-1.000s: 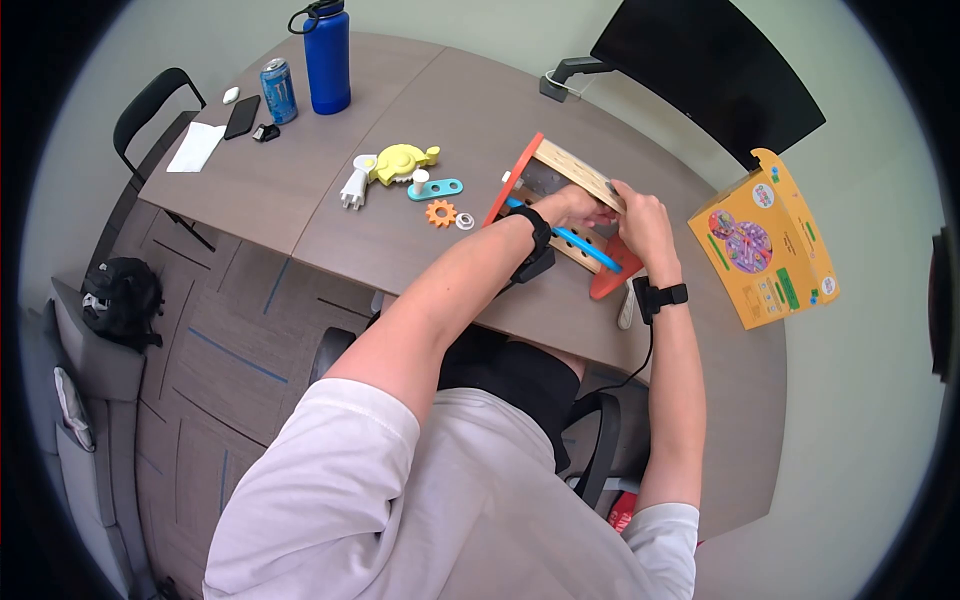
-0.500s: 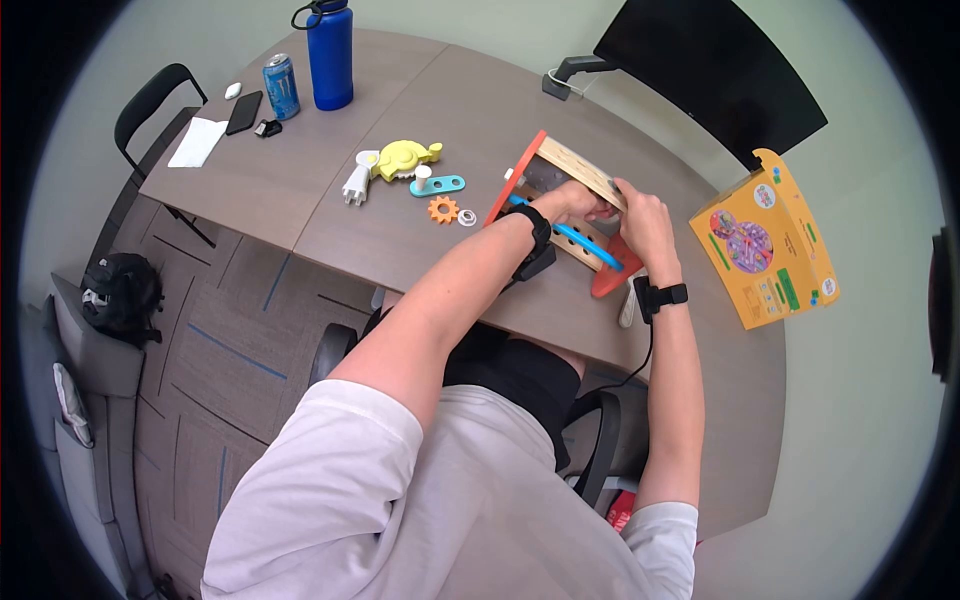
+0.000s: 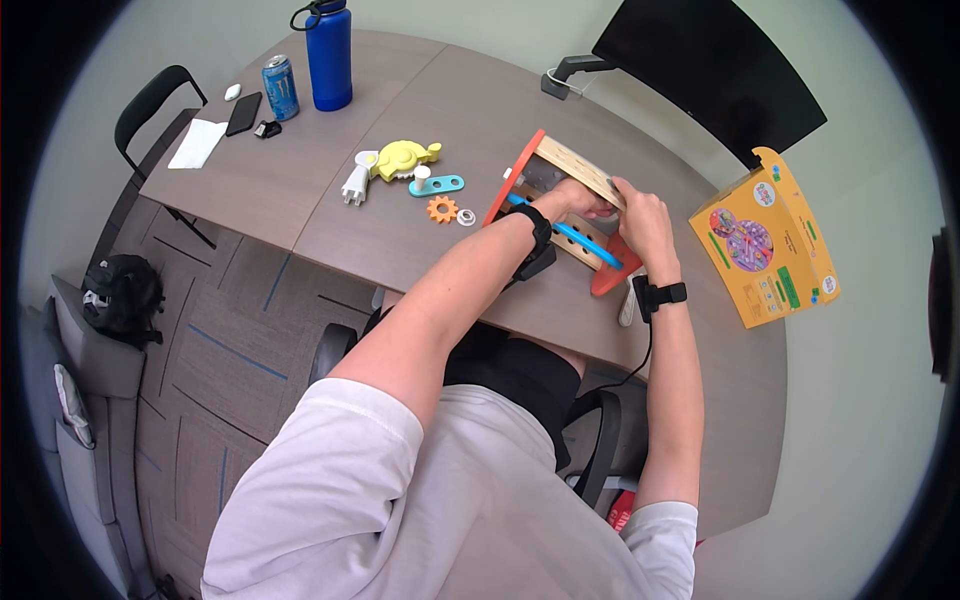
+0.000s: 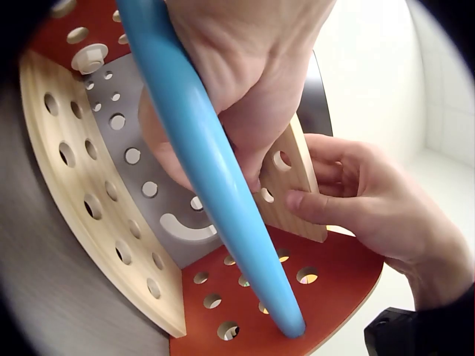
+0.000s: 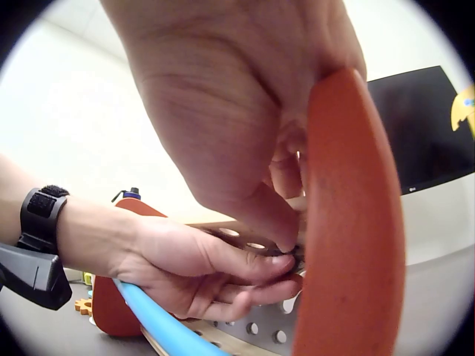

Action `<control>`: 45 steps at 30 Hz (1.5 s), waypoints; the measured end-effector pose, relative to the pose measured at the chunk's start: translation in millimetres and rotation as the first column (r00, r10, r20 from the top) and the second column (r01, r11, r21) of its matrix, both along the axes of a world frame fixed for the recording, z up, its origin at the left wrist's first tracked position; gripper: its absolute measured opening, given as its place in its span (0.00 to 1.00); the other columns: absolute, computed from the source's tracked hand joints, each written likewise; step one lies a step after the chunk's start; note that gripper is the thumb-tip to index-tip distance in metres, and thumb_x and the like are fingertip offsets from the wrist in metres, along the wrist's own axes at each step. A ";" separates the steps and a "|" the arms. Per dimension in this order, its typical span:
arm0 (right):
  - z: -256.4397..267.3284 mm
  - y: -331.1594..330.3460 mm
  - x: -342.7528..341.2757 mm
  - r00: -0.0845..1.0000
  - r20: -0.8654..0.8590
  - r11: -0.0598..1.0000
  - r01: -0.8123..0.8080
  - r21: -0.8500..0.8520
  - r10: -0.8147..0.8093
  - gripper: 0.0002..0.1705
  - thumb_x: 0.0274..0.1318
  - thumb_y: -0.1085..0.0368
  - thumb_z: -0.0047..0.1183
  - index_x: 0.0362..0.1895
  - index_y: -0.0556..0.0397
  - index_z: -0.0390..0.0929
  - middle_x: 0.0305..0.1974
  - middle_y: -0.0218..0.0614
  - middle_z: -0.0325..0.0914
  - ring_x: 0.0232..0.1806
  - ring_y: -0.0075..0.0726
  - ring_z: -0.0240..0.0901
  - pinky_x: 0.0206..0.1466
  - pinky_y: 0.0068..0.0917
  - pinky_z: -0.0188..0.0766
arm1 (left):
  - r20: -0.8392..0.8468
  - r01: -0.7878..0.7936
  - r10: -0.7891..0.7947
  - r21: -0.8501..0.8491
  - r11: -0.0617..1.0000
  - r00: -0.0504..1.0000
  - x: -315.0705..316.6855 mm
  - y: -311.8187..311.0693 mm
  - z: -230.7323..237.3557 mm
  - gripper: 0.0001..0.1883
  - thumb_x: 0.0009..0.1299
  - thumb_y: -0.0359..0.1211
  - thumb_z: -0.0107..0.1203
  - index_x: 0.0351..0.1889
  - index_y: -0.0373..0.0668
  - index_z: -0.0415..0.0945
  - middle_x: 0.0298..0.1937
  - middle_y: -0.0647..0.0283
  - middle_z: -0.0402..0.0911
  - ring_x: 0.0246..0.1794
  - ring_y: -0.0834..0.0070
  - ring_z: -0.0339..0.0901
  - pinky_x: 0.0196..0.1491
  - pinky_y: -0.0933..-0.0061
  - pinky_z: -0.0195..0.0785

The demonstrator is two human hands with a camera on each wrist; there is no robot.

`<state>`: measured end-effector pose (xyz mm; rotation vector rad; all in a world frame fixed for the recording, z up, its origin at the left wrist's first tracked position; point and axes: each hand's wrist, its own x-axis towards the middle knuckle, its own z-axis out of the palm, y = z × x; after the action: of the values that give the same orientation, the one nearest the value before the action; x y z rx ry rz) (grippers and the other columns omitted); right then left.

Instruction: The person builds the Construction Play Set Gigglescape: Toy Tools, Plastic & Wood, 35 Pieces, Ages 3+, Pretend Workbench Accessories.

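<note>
A toy toolbox stands on the table, with perforated wooden panels (image 4: 297, 211), red end panels (image 5: 349, 222), a grey perforated sheet (image 4: 133, 175) and a blue bar (image 4: 204, 156) as handle. My left hand (image 3: 580, 203) reaches past the bar into the box, fingers bent at the upper wooden panel's inner side. In the right wrist view its thumb and fingers pinch around a small dark piece (image 5: 298, 256), too hidden to identify. At the other end, my right hand (image 3: 648, 232) grips that panel's corner, thumb on the inner face and fingers behind.
Left of the box lie a yellow and grey toy (image 3: 400, 160), a teal strip (image 3: 445, 186), an orange gear (image 3: 442, 209) and a white nut (image 3: 466, 217). A light-handled tool (image 3: 628, 305) lies by my right wrist. A yellow carton (image 3: 765, 245) and monitor (image 3: 710, 70) stand beyond.
The head view has shifted slightly. Both hands stay at the same places on the toolbox, with little visible movement.
</note>
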<state>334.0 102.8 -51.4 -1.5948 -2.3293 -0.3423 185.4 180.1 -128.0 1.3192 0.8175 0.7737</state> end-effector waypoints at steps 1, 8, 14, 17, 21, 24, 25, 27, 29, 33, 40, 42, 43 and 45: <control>0.1 -0.2 -0.2 1.000 0.002 1.000 0.005 -0.004 -0.005 0.31 0.55 0.77 0.63 0.65 0.46 0.81 0.38 0.56 0.87 0.44 0.67 0.85 0.49 0.57 0.82 | 0.006 -0.005 0.005 -0.007 1.000 1.000 0.3 -0.1 -0.2 0.17 0.76 0.29 0.66 0.62 0.47 0.82 0.57 0.66 0.89 0.54 0.78 0.88 0.51 0.76 0.80; 3.6 -6.0 -5.6 1.000 -0.002 1.000 -0.008 0.017 0.008 0.28 0.55 0.81 0.55 0.61 0.50 0.82 0.39 0.56 0.87 0.44 0.66 0.85 0.49 0.58 0.82 | 0.121 0.019 -0.013 -0.047 0.999 0.993 -1.3 0.0 -2.1 0.17 0.78 0.26 0.62 0.63 0.45 0.81 0.60 0.63 0.87 0.59 0.73 0.86 0.58 0.73 0.82; 3.0 -5.9 -4.9 0.998 -0.031 0.998 -0.050 0.042 0.052 0.28 0.55 0.81 0.56 0.60 0.51 0.82 0.45 0.58 0.86 0.47 0.66 0.85 0.51 0.57 0.82 | 0.197 0.024 -0.006 -0.091 0.996 0.980 1.1 2.8 -5.9 0.15 0.80 0.27 0.59 0.64 0.44 0.80 0.61 0.62 0.86 0.58 0.73 0.86 0.59 0.73 0.83; 7.1 -5.8 -4.1 0.998 -0.055 1.000 -0.031 -0.003 0.031 0.27 0.56 0.78 0.61 0.62 0.52 0.82 0.47 0.57 0.87 0.50 0.65 0.84 0.55 0.54 0.82 | 0.187 0.009 0.012 -0.109 0.994 0.982 -1.0 -2.4 -1.4 0.15 0.80 0.28 0.59 0.64 0.44 0.80 0.60 0.63 0.86 0.57 0.74 0.86 0.58 0.74 0.83; 23.7 2.2 1.7 0.990 -0.138 0.985 -0.020 -0.170 -0.004 0.27 0.60 0.72 0.65 0.65 0.54 0.81 0.51 0.56 0.87 0.55 0.63 0.84 0.61 0.51 0.81 | 0.135 0.000 0.012 -0.087 0.996 0.991 -3.4 -1.4 1.0 0.15 0.81 0.29 0.60 0.64 0.45 0.80 0.60 0.64 0.86 0.57 0.75 0.86 0.55 0.74 0.82; 26.7 25.8 18.8 0.958 -0.281 0.949 -0.035 -0.314 -0.058 0.26 0.64 0.67 0.65 0.66 0.56 0.80 0.57 0.54 0.87 0.61 0.60 0.83 0.66 0.47 0.80 | 0.129 0.008 0.001 -0.073 0.997 0.992 0.7 2.0 -5.9 0.16 0.81 0.29 0.60 0.65 0.45 0.79 0.59 0.65 0.87 0.57 0.76 0.86 0.54 0.75 0.81; 27.4 33.2 26.3 0.963 -0.269 0.941 -0.083 -0.329 -0.010 0.26 0.66 0.66 0.64 0.66 0.56 0.79 0.59 0.53 0.86 0.63 0.58 0.83 0.67 0.45 0.79 | 0.130 0.006 0.004 -0.079 0.997 0.991 1.0 2.9 -7.4 0.17 0.80 0.29 0.61 0.66 0.46 0.79 0.59 0.66 0.87 0.57 0.76 0.86 0.53 0.75 0.80; 38.7 38.9 23.3 0.966 -0.256 0.931 -0.127 -0.343 0.038 0.26 0.67 0.66 0.63 0.67 0.56 0.79 0.62 0.52 0.85 0.64 0.57 0.82 0.68 0.44 0.79 | 0.131 0.009 0.000 -0.073 0.997 0.991 0.4 3.0 -6.2 0.16 0.80 0.31 0.61 0.65 0.47 0.79 0.58 0.67 0.87 0.56 0.78 0.86 0.53 0.75 0.78; 53.3 44.0 24.1 0.985 -0.168 0.887 -0.105 -0.450 0.031 0.26 0.67 0.68 0.62 0.68 0.56 0.79 0.62 0.49 0.85 0.65 0.55 0.82 0.69 0.42 0.79 | 0.113 0.008 0.004 -0.100 0.995 0.994 -0.8 0.8 -3.8 0.15 0.81 0.32 0.62 0.64 0.48 0.80 0.57 0.68 0.88 0.56 0.79 0.86 0.54 0.74 0.77; 60.1 59.6 22.1 0.992 -0.096 0.886 -0.119 -0.449 0.085 0.25 0.65 0.72 0.62 0.66 0.55 0.81 0.61 0.49 0.86 0.65 0.53 0.83 0.68 0.42 0.79 | 0.120 0.007 0.005 -0.102 0.995 0.993 -2.1 -2.0 -1.6 0.14 0.81 0.33 0.61 0.63 0.49 0.80 0.57 0.69 0.88 0.55 0.80 0.86 0.54 0.74 0.77; 56.5 71.6 11.7 0.995 -0.003 0.891 -0.092 -0.445 0.102 0.18 0.63 0.74 0.63 0.58 0.55 0.88 0.48 0.48 0.91 0.48 0.47 0.91 0.53 0.40 0.85 | 0.122 -0.002 0.014 -0.100 0.995 0.992 -1.2 1.3 -4.7 0.13 0.80 0.34 0.62 0.61 0.50 0.82 0.56 0.71 0.89 0.52 0.83 0.86 0.51 0.76 0.75; 56.3 71.8 11.5 0.994 0.001 0.891 -0.093 -0.444 0.105 0.17 0.63 0.73 0.64 0.56 0.54 0.89 0.45 0.48 0.92 0.47 0.47 0.91 0.53 0.40 0.85 | 0.135 0.007 0.009 -0.121 0.993 0.991 2.4 5.2 -9.9 0.13 0.80 0.34 0.63 0.60 0.50 0.82 0.55 0.71 0.89 0.51 0.83 0.86 0.51 0.76 0.75; 56.2 71.9 11.3 0.993 0.008 0.894 -0.101 -0.436 0.116 0.15 0.63 0.71 0.65 0.54 0.55 0.89 0.43 0.48 0.92 0.46 0.47 0.91 0.52 0.40 0.85 | 0.123 0.003 0.008 -0.086 0.996 0.992 4.0 7.0 -12.5 0.13 0.80 0.33 0.63 0.60 0.51 0.82 0.55 0.71 0.89 0.51 0.83 0.86 0.50 0.76 0.75; 55.5 71.9 9.5 0.992 0.015 0.897 -0.106 -0.428 0.125 0.14 0.63 0.69 0.66 0.52 0.56 0.90 0.41 0.48 0.92 0.45 0.47 0.91 0.51 0.40 0.85 | 0.109 0.002 0.004 -0.053 0.999 0.994 4.8 7.3 -13.7 0.13 0.79 0.32 0.63 0.60 0.51 0.82 0.54 0.72 0.89 0.51 0.84 0.86 0.49 0.76 0.75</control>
<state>343.4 174.7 4.1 -1.6259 -2.6510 0.1817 190.2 187.4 -141.7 1.2181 0.7468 0.8127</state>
